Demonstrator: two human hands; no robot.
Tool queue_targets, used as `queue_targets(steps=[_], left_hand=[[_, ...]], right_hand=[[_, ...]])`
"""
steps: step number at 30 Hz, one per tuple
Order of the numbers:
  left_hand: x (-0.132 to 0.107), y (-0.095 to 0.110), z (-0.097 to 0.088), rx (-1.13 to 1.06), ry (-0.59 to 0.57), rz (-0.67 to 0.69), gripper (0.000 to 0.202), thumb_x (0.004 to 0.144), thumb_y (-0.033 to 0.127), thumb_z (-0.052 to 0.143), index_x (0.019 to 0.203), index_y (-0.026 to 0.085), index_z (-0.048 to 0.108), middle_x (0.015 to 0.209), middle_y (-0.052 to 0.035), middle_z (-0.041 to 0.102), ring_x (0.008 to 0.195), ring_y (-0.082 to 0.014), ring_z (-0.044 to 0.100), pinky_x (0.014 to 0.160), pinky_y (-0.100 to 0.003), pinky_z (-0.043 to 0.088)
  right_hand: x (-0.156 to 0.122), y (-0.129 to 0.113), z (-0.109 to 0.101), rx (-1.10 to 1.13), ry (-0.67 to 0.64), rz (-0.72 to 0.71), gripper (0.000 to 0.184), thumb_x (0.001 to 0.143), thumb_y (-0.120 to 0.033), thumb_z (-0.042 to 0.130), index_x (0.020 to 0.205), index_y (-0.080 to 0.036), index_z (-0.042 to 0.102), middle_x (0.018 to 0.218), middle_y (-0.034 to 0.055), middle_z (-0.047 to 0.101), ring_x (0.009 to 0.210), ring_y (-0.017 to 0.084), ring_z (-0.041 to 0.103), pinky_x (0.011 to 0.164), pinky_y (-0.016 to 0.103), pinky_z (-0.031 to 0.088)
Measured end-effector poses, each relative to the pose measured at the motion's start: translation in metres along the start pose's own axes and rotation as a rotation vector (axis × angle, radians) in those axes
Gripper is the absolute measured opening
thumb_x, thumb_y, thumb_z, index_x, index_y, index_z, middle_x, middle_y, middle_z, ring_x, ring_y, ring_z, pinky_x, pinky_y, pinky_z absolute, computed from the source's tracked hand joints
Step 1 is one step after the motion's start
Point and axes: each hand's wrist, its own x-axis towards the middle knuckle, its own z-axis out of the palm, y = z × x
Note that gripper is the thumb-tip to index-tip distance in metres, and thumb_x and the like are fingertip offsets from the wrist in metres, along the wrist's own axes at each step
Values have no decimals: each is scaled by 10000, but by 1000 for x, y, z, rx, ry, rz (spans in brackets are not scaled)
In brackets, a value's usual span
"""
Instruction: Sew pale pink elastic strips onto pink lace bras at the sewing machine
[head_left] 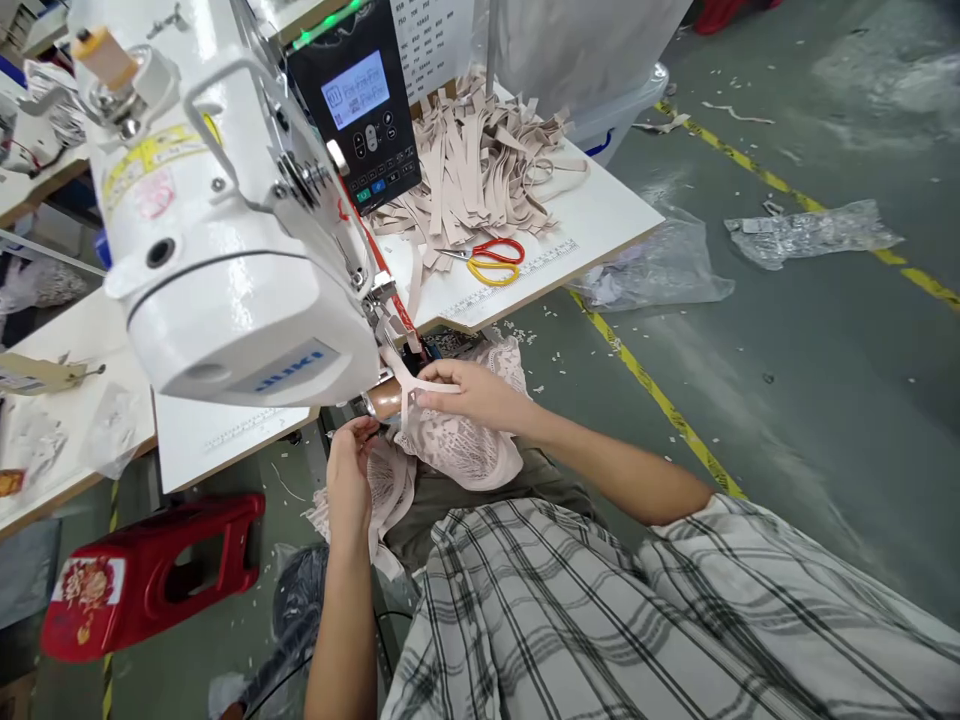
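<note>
A pale pink lace bra hangs over my lap, just under the sewing end of a white sewing machine. My right hand pinches a pale pink strap that runs up to the machine's presser area. Across the machine's narrow arm, my left hand has its fingertips pressed together beside the other bra cup; what lies between them is too small to make out. The stitching point itself is partly hidden by the machine head.
Many cut beige strips are heaped on the white table. Red-and-yellow-handled scissors lie in front of them. A control panel is lit on the machine. On the floor are a red stool and plastic bags.
</note>
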Motion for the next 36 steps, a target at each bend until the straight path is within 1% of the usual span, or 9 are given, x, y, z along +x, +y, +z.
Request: queue_targets(steps=[6,10,14,17,21,27,30,32,36], left_hand=[[-21,16,32,-13,-360,-196,491,876,615,559,1033,183,734,1187,-106,712,1240,-294,576,1128,-436,367],[-32,36,55,-235,-519,-317,518,851,628,594,1010,159,745,1073,-112,734,1160,-300,617,1043,-422,446],[-50,57,53,-489,-433,-136,287,885,469,659,780,202,664,679,6,611,823,-179,663,907,-355,520],[-69,66,38,-544,-414,123,481,952,449,573,559,191,474,458,68,322,478,-99,462,733,-305,519],[-92,63,18,-453,-441,394,607,1014,431,414,476,171,305,404,45,251,401,-95,338,592,-301,412],[-111,47,8,-391,-398,432,589,1022,414,369,488,170,309,394,40,277,399,-100,339,607,-339,378],[-105,51,-1,-385,-395,445,605,1018,434,386,476,171,322,386,37,290,395,-96,358,592,-330,411],[-88,67,-20,-412,-337,415,585,1003,446,450,485,179,394,389,47,327,387,-89,387,579,-313,460],[-34,121,-98,-672,-14,116,419,1018,430,421,704,205,584,434,116,476,342,-30,380,493,-205,479]], right_hand=[[-42,-8,-10,-91,-62,-61,273,879,-402,646,982,-172,750,931,24,719,839,157,628,742,259,441],[-57,-6,-7,-271,-149,-132,215,909,-356,627,993,-209,759,967,14,727,891,154,643,794,256,446],[-62,5,-3,-608,-32,-293,203,958,-303,551,1011,-229,732,905,10,714,853,139,635,728,241,419],[-61,17,0,-832,257,-528,217,967,-235,500,907,-209,707,750,11,660,698,118,580,607,239,366],[-60,30,7,-885,451,-822,250,946,-186,511,726,-220,626,559,-32,543,521,91,461,508,239,308],[-62,27,18,-794,416,-955,166,927,-198,565,769,-227,610,589,-50,569,532,78,471,508,219,319],[-62,26,21,-824,321,-857,175,951,-235,538,801,-224,628,625,-37,596,561,87,496,537,224,331],[-61,31,24,-866,122,-689,180,968,-332,537,904,-212,655,708,-6,645,620,107,538,563,237,341],[-63,53,32,-854,-396,-445,368,1005,-458,448,959,-163,665,792,46,687,681,148,583,581,258,340]])
